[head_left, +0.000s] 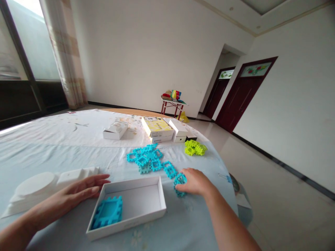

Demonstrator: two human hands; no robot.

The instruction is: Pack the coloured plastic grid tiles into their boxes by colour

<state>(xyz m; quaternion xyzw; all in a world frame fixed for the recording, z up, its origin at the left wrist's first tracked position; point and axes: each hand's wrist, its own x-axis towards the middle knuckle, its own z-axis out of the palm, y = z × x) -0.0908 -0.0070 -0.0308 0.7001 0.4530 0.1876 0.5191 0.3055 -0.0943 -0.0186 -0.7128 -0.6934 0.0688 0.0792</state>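
My right hand (195, 181) is closed round the edge of a blue notched plastic building tile (180, 179) on the table, right of an open white box (151, 214). At the box's left side rests my left hand (83, 190), fingers stretched out and holding nothing. Inside the box, a square blue tile (108, 211) fills the left part. Beyond the box lies a loose pile of blue tiles (148, 155), with a single blue tile (169, 169) between the pile and my right hand.
Green tiles (195, 148) are heaped at the right. Behind stand a yellow-and-white box (157, 129), a white box (178, 129) and a small white box (115, 130). White moulded packaging (39, 188) sits at the left. The round table's cloth (199, 223) reaches its right edge.
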